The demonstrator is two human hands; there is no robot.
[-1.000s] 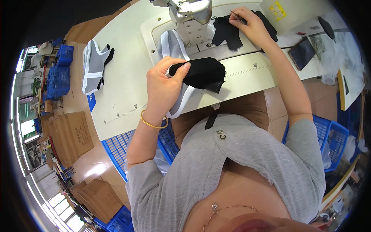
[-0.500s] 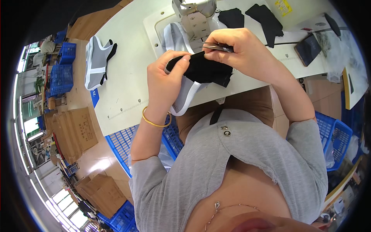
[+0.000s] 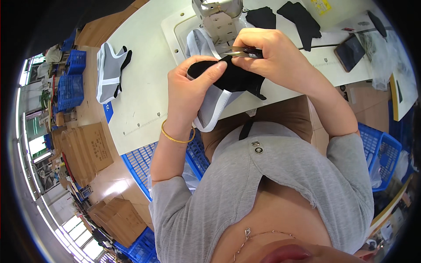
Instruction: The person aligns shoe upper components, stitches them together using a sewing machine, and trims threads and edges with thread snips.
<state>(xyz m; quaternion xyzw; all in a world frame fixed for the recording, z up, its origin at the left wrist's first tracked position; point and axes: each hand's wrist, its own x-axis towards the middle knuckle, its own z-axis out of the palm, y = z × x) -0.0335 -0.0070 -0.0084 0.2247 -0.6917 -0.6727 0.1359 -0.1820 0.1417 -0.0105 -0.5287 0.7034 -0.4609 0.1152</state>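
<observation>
My left hand is closed on a black fabric piece, its thumb pressed on top near the upper edge. Grey fabric with white edging hangs below the black piece and also shows behind my fingers; whether they are joined is hidden. In my right hand is a pair of thread snips with a dark handle. Their blades are parted and point left, just above the cloth's top edge by my left thumb. Some right fingertips seem to touch the cloth there.
A sewing machine head stands just beyond my hands on the white table. Another grey-and-white piece lies at the left. Black cut pieces and a phone rest at the right. Blue baskets flank me below.
The snips' blades now show wider apart, slightly further left. My left thumb has slid right along the cloth's edge, and the black fabric's lower end hangs differently.
</observation>
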